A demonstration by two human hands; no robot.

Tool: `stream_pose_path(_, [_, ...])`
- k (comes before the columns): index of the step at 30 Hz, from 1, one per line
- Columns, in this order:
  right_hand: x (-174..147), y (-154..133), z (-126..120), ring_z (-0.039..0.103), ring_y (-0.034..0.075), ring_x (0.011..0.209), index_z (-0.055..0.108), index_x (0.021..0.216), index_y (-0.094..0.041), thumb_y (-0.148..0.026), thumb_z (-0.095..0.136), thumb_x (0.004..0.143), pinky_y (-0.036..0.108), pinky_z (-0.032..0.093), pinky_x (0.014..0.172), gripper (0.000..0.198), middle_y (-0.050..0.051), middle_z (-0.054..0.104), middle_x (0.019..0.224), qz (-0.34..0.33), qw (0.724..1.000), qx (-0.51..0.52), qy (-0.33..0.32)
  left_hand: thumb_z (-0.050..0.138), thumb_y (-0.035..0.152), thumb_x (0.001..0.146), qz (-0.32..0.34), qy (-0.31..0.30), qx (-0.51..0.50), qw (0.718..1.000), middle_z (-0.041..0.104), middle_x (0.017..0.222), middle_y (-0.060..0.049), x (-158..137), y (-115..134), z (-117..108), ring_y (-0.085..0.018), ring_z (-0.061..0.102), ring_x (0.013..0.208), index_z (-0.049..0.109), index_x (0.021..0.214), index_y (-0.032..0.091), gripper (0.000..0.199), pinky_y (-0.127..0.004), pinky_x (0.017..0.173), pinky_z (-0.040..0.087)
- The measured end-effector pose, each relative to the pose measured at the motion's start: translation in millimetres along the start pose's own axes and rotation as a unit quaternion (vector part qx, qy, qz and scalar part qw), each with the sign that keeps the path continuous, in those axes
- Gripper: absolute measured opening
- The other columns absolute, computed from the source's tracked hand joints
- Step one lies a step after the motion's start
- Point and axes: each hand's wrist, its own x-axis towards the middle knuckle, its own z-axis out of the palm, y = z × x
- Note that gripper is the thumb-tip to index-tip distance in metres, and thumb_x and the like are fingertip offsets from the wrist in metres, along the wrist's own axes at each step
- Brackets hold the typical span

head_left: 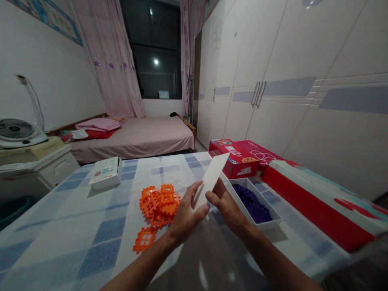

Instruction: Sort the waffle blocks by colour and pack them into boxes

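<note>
Between both hands, a flat white cardboard piece [211, 176] is held up on a slant above the table. My left hand [188, 210] grips its lower left edge, thumb on the near face. At its lower right edge, my right hand [226, 204] is closed on it, with the fingers partly hidden behind. A heap of orange plastic lattice squares [159, 206] lies left of my left hand, and one orange square [144, 239] sits nearest to me. Beside my right hand stands an open white box [274, 223] with dark purple pieces [251, 203] inside.
A white printed box [106, 173] rests at the table's far left. Red cartons [239, 159] and a long red and white box [315, 202] line the right side. The checked tablecloth [103, 234] covers the table. Beyond it are a bed [151, 131] and a fan [18, 129].
</note>
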Motion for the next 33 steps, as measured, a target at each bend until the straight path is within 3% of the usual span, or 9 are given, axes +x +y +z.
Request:
stream_pose_path(4, [-18,-6,-19,0.055,0.025,0.118,0.039,0.136,-0.029,-0.046,0.065,0.075,0.041,0.045,0.098,0.068,0.007,0.059,0.125,-0.003,0.999,0.042,0.033,0.056,0.048,0.079,0.027,-0.062,-0.035,0.997,0.038,0.150,-0.012,-8,6,36,-0.030,0.038,0.135,0.042,0.139,0.017,0.068,-0.044,0.110,0.034])
stream_pose_path(9, [-35,-21,-74,0.054,0.027,0.119,0.035,0.138,-0.030,-0.050,0.065,0.071,0.043,0.047,0.097,0.076,0.010,0.049,0.134,0.017,0.978,-0.147,0.150,0.040,0.049,0.092,0.038,-0.137,-0.023,0.990,0.037,0.151,-0.006,-8,12,75,-0.024,0.031,0.140,0.046,0.140,0.024,0.055,-0.043,0.117,0.021])
stream_pose_path(11, [-37,-27,-98,0.051,0.030,0.122,0.032,0.142,-0.027,-0.053,0.066,0.070,0.046,0.046,0.097,0.084,0.013,0.044,0.138,0.019,0.932,-0.304,0.198,0.034,0.051,0.094,0.015,-0.138,-0.001,0.990,0.037,0.151,-0.006,-6,9,87,-0.024,0.027,0.142,0.048,0.139,0.022,0.055,-0.043,0.119,0.017])
stream_pose_path(14, [-39,-26,-120,0.042,0.035,0.129,0.035,0.142,-0.017,-0.052,0.063,0.071,0.051,0.039,0.103,0.085,0.018,0.042,0.141,0.055,0.831,-0.522,0.187,0.031,0.057,0.093,-0.057,-0.111,0.006,0.992,0.037,0.151,-0.011,-4,-3,99,-0.025,0.027,0.142,0.046,0.140,0.015,0.065,-0.044,0.119,0.014])
stream_pose_path(17, [-40,-12,-122,0.035,0.036,0.135,0.035,0.143,-0.012,-0.052,0.056,0.077,0.054,0.036,0.104,0.079,0.021,0.038,0.146,0.129,0.756,-0.627,0.136,0.027,0.060,0.092,-0.114,-0.110,-0.025,0.987,0.035,0.152,-0.013,-3,-12,102,-0.024,0.028,0.142,0.041,0.143,0.012,0.071,-0.043,0.119,0.014])
stream_pose_path(20, [-41,1,-113,0.040,0.037,0.132,0.035,0.142,-0.009,-0.053,0.050,0.082,0.054,0.038,0.100,0.076,0.022,0.037,0.146,0.177,0.712,-0.673,0.097,0.029,0.063,0.090,-0.137,-0.125,-0.052,0.981,0.030,0.154,-0.013,-5,-17,103,-0.023,0.023,0.144,0.035,0.145,0.010,0.077,-0.042,0.120,0.013])
stream_pose_path(24, [-40,8,-108,0.048,0.037,0.124,0.039,0.140,-0.013,-0.053,0.048,0.084,0.055,0.041,0.095,0.070,0.022,0.045,0.140,0.207,0.694,-0.686,0.074,0.030,0.063,0.090,-0.127,-0.141,-0.097,0.977,0.030,0.154,-0.012,-9,-19,105,-0.024,0.025,0.143,0.037,0.145,0.014,0.074,-0.042,0.119,0.019])
stream_pose_path(28, [-40,10,-109,0.045,0.036,0.128,0.037,0.142,-0.014,-0.055,0.045,0.083,0.052,0.043,0.094,0.072,0.020,0.042,0.143,0.227,0.706,-0.668,0.053,0.034,0.062,0.090,-0.121,-0.119,-0.104,0.980,0.039,0.149,-0.011,-12,-23,102,-0.023,0.035,0.137,0.046,0.139,0.017,0.068,-0.040,0.117,0.025])
stream_pose_path(33, [-39,17,-105,0.041,0.039,0.129,0.034,0.143,-0.010,-0.050,0.049,0.080,0.054,0.043,0.093,0.076,0.022,0.037,0.146,0.217,0.708,-0.669,0.065,0.032,0.061,0.091,-0.106,-0.067,-0.051,0.991,0.056,0.132,-0.011,-8,-28,68,-0.024,0.053,0.121,0.056,0.127,0.020,0.060,-0.041,0.106,0.041])
